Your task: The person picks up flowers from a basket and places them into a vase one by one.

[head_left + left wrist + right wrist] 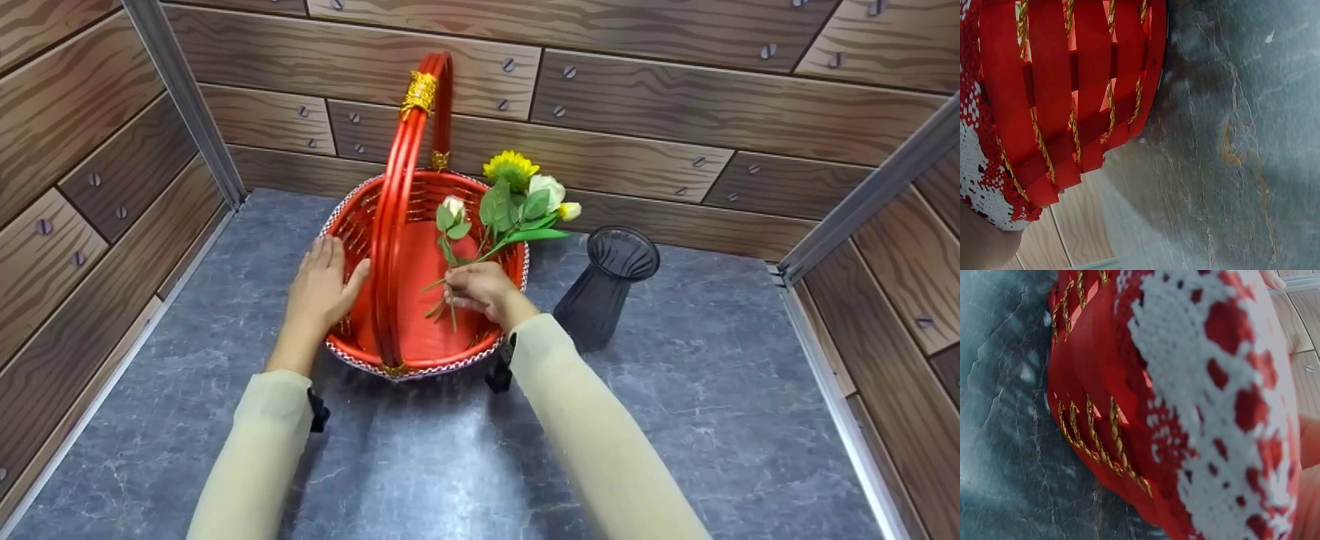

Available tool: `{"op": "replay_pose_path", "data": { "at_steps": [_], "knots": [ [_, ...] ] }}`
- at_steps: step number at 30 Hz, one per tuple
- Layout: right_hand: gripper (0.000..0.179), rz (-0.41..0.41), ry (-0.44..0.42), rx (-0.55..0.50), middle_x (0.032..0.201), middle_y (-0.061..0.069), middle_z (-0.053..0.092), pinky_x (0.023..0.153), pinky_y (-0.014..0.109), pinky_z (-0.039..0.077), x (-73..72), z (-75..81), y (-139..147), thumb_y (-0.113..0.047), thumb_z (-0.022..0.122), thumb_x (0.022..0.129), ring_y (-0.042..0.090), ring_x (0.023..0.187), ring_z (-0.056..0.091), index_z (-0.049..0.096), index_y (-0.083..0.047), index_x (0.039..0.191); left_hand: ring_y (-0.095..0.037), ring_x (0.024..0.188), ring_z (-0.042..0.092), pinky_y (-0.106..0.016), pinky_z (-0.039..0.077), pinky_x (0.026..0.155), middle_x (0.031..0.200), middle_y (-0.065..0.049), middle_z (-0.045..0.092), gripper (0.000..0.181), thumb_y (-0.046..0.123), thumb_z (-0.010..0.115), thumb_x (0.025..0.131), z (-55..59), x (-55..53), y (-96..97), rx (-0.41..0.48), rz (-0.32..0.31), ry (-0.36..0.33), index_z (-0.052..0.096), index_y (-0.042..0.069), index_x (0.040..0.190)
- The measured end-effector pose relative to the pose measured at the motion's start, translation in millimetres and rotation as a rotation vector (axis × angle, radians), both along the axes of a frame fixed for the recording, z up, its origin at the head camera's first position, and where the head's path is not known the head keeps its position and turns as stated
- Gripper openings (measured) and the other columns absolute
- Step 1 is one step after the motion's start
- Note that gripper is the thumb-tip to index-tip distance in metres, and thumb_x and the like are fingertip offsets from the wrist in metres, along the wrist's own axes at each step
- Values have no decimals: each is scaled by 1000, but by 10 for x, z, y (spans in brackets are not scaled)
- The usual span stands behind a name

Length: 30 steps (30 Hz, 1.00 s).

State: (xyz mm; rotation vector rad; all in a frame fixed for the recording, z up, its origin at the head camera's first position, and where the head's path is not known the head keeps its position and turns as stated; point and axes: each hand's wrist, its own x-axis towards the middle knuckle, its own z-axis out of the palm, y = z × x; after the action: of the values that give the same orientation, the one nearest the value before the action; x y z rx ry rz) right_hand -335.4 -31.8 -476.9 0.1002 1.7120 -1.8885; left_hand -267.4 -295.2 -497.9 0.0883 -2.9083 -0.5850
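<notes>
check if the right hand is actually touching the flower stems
Touching. The head view shows it plainly: the right hand holds the flower stems in its curled fingers, and their lower ends stick out past the hand.

Basket (1053, 79) cropped in both wrist views; lace trim (1165, 349) blurred in right one

Walls (637, 112) plank-patterned, dotted with screw heads (768, 51); grey metal corner posts (182, 101). Surface (735, 390) marbled blue-grey, pale glare (442, 465) near front.
</notes>
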Motion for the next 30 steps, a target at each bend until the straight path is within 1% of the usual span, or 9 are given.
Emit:
{"op": "replay_pose_path", "data": {
  "at_steps": [3,8,11,13,15,18,22,25,30],
  "knots": [
    [22,-34,45,-11,84,11,69,73,30,62,2,-7,4,3,62,95,17,71,69,64,9,116,-42,152,12,-51,11,124,161,-28,20,84,59,27,104,3,-10,4,-6,-2,0,23,-8,154],
    [29,-101,152,-28,88,11,70,73,32,62,24,-10,0,2,65,94,20,76,71,60,10,121,-43,152,13,-51,10,124,161,-29,19,83,58,28,104,6,-5,0,-1,-4,6,23,-9,154],
    [27,-124,189,-15,92,13,72,76,33,62,43,17,20,1,66,93,28,86,73,62,8,120,-44,151,13,-51,9,124,160,-30,20,83,57,29,104,7,7,1,3,-9,12,24,-10,153],
    [24,-138,194,-9,94,15,72,78,35,62,51,51,44,1,66,93,34,94,72,65,6,116,-45,151,14,-52,9,124,160,-31,20,82,56,29,104,7,13,4,1,-14,17,24,-11,153],
    [21,-146,198,-2,94,15,73,77,35,62,60,96,75,1,67,93,36,97,72,67,3,113,-45,151,13,-51,9,124,160,-31,20,82,55,29,104,7,18,5,-3,-13,11,24,-10,153],
    [19,-152,213,-19,90,13,74,73,33,62,79,168,133,1,67,93,31,88,74,67,3,112,-44,151,12,-51,8,124,160,-30,19,81,54,30,105,5,27,-1,-7,-9,0,23,-10,153],
    [19,-166,255,-58,86,10,73,68,30,61,128,258,243,0,67,93,19,74,72,65,4,111,-44,151,11,-50,7,125,161,-30,18,80,53,30,105,6,28,1,-6,-10,-3,23,-10,153],
    [21,-176,288,-69,88,10,72,69,30,62,174,313,335,0,67,93,18,74,72,64,5,113,-43,152,12,-50,8,125,160,-30,20,80,53,31,105,8,22,8,-4,-10,3,24,-10,153],
    [26,-190,336,-88,95,18,72,69,32,62,231,397,475,2,64,93,18,74,71,60,10,117,-43,152,13,-51,9,124,161,-30,20,79,52,32,105,10,8,3,-7,-6,2,23,-10,153]
  ]
}}
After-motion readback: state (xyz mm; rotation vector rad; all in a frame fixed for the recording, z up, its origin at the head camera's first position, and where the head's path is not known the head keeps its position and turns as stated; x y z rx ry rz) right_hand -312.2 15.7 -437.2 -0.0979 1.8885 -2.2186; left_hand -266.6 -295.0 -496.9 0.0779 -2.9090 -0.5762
